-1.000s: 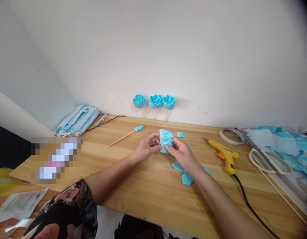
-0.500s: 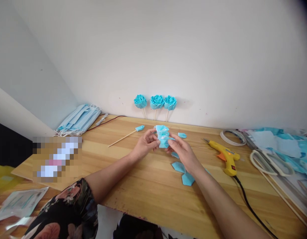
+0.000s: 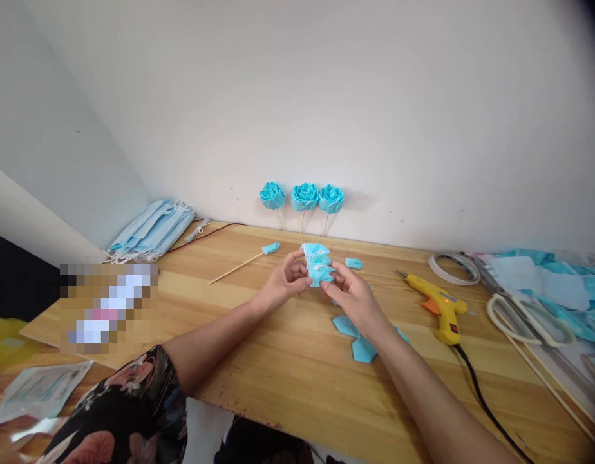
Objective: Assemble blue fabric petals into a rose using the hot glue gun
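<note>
A crinkled strip of layered blue petals (image 3: pixel 317 264) is held up above the table between both hands. My left hand (image 3: pixel 285 280) pinches its left edge, and my right hand (image 3: pixel 350 293) grips its lower right side with thumb and fingers. Flat blue cut pieces (image 3: pixel 363 349) lie under and beside my right wrist, partly hidden by it. A small folded blue petal (image 3: pixel 354 263) rests just beyond the right hand. To the left lies a thin wooden stick (image 3: pixel 237 269) with a blue bud (image 3: pixel 271 248) on its tip.
Three blue flowers on sticks (image 3: pixel 304 197) lean against the wall. A yellow glue gun (image 3: pixel 440 306) with a black cord lies on the right, near white-handled scissors (image 3: pixel 529 322), a coil of white cord (image 3: pixel 454 267) and blue fabric scraps (image 3: pixel 558 277). Face masks (image 3: pixel 152 229) are stacked at the back left.
My right thumb and fingers have shifted slightly on the petal strip, moving down toward its lower edge. The strip stays in about the same place, its folds a little more spread.
</note>
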Action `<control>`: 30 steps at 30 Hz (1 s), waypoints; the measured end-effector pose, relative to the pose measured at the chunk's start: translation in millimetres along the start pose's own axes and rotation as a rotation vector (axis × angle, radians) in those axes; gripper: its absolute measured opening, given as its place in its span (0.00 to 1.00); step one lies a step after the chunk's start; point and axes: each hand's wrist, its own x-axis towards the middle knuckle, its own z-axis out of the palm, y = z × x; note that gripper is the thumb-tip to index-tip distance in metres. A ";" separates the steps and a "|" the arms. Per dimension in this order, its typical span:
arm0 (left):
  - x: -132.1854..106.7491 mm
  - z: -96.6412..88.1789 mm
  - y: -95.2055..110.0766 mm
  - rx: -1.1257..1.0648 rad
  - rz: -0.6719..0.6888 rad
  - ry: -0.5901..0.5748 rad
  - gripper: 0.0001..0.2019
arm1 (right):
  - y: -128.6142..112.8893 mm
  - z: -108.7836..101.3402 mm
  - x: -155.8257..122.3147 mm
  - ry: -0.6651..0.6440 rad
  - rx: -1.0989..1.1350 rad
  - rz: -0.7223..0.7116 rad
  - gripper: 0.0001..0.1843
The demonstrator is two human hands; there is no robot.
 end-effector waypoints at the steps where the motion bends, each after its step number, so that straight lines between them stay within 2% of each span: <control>1: 0.3 0.1 -0.8 0.003 0.002 -0.001 0.37 | 0.0 -0.1 -0.3 0.001 -0.002 0.007 0.20; 9: 1.0 0.0 -6.5 -0.008 0.041 -0.025 0.36 | -11.1 -1.8 -3.9 0.012 0.079 0.080 0.16; 16: -2.0 2.2 -2.7 0.008 0.000 -0.053 0.36 | -8.8 -4.4 -2.7 0.111 -0.055 0.048 0.17; 19: -2.9 1.6 2.4 0.046 -0.015 -0.051 0.29 | -7.7 -4.2 -2.7 0.106 -0.067 0.046 0.17; 21: -2.1 0.5 3.2 0.057 -0.009 -0.009 0.24 | -8.5 -3.5 -3.0 0.073 -0.059 0.048 0.17; 30: 3.1 3.3 2.7 -0.312 -0.105 0.108 0.24 | -6.7 0.2 -3.9 -0.071 -0.074 0.038 0.14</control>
